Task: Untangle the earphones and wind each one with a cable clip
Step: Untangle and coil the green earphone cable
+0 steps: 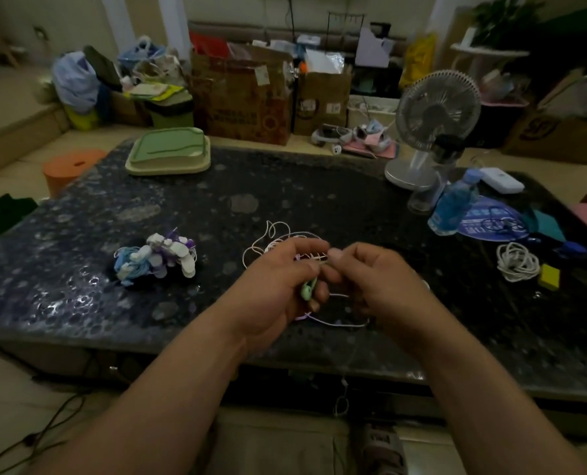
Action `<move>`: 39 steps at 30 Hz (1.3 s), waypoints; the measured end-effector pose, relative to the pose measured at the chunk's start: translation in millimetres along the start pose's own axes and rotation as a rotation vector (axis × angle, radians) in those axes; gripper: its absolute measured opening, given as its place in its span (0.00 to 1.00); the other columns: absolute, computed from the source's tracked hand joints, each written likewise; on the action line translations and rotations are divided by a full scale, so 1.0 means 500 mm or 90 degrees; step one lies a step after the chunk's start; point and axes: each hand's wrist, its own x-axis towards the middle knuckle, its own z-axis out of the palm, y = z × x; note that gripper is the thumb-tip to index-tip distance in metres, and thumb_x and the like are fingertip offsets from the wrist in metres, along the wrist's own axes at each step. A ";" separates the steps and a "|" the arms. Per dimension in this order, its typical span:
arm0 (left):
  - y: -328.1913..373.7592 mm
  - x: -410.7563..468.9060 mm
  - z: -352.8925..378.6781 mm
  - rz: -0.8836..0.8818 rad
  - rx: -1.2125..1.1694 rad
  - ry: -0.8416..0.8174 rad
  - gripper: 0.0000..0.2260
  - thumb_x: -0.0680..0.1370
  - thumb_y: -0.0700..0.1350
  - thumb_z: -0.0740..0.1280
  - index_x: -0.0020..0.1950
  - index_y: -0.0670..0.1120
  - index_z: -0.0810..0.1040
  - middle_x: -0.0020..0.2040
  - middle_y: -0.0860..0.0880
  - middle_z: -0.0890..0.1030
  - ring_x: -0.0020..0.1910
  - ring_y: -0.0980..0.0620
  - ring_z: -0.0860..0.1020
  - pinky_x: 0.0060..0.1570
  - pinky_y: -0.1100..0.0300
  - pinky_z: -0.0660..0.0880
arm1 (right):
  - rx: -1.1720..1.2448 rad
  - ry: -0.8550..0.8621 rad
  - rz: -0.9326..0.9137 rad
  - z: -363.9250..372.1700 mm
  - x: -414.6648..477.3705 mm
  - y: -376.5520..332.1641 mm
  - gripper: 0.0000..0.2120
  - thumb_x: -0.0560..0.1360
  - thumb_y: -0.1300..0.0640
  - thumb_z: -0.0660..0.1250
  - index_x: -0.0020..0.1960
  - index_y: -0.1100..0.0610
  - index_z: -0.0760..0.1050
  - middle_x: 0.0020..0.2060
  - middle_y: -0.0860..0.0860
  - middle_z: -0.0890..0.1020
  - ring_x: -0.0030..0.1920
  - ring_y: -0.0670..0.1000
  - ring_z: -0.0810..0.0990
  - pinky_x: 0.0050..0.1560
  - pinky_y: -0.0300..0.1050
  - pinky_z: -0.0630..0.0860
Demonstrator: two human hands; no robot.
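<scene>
A tangle of thin white and pale purple earphone cable (274, 238) lies on the dark table (189, 207) just beyond my hands. My left hand (287, 279) is closed around a green earbud (307, 289) and some of the cable. My right hand (374, 275) pinches a strand of the same cable between thumb and forefinger, close to my left fingertips. Loose purple cable (333, 324) trails on the table under my hands. A heap of white cable clips and wound blue and purple earphones (158, 257) sits to the left.
A coiled white cable (518, 262) and a yellow block (549, 276) lie at the right. A blue bottle (454, 204), a desk fan (432, 132) and a green tray (170, 150) stand further back. Boxes and bags crowd the floor behind the table.
</scene>
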 end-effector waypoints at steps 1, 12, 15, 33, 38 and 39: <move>0.002 0.004 0.001 -0.002 0.017 0.001 0.15 0.84 0.34 0.59 0.70 0.41 0.73 0.45 0.44 0.82 0.35 0.53 0.76 0.30 0.62 0.73 | 0.008 -0.007 0.000 -0.011 0.003 -0.001 0.12 0.83 0.53 0.67 0.43 0.57 0.79 0.29 0.46 0.80 0.26 0.40 0.73 0.27 0.33 0.67; 0.007 0.002 -0.012 -0.086 0.194 -0.139 0.10 0.86 0.41 0.60 0.60 0.42 0.80 0.41 0.46 0.82 0.37 0.52 0.78 0.35 0.62 0.75 | -0.118 -0.023 -0.073 -0.048 0.011 0.001 0.07 0.83 0.56 0.67 0.52 0.58 0.82 0.32 0.45 0.83 0.31 0.37 0.77 0.33 0.30 0.72; 0.014 0.002 -0.017 -0.101 0.123 -0.193 0.12 0.85 0.40 0.61 0.66 0.41 0.78 0.49 0.42 0.85 0.44 0.47 0.84 0.36 0.59 0.79 | -0.029 -0.039 -0.038 -0.049 0.015 0.001 0.09 0.83 0.57 0.67 0.52 0.62 0.81 0.33 0.47 0.82 0.32 0.40 0.77 0.34 0.33 0.74; 0.001 0.004 -0.006 -0.096 0.345 -0.137 0.09 0.85 0.41 0.64 0.64 0.46 0.79 0.57 0.51 0.87 0.35 0.49 0.84 0.35 0.62 0.79 | -0.034 0.016 -0.056 -0.068 0.036 0.012 0.03 0.78 0.59 0.73 0.50 0.53 0.84 0.38 0.50 0.84 0.39 0.48 0.79 0.42 0.42 0.77; 0.001 0.001 -0.005 -0.103 0.262 -0.173 0.15 0.84 0.40 0.63 0.69 0.51 0.78 0.60 0.50 0.86 0.35 0.51 0.83 0.38 0.59 0.78 | -0.023 0.017 -0.061 -0.068 0.038 0.015 0.03 0.79 0.59 0.72 0.50 0.52 0.84 0.37 0.48 0.83 0.39 0.48 0.79 0.41 0.42 0.77; -0.001 0.002 -0.006 -0.101 0.229 -0.166 0.15 0.84 0.40 0.63 0.69 0.51 0.79 0.61 0.50 0.86 0.33 0.52 0.82 0.36 0.60 0.78 | -0.009 0.015 -0.060 -0.068 0.038 0.014 0.03 0.79 0.59 0.72 0.50 0.53 0.84 0.36 0.48 0.83 0.40 0.49 0.79 0.42 0.44 0.76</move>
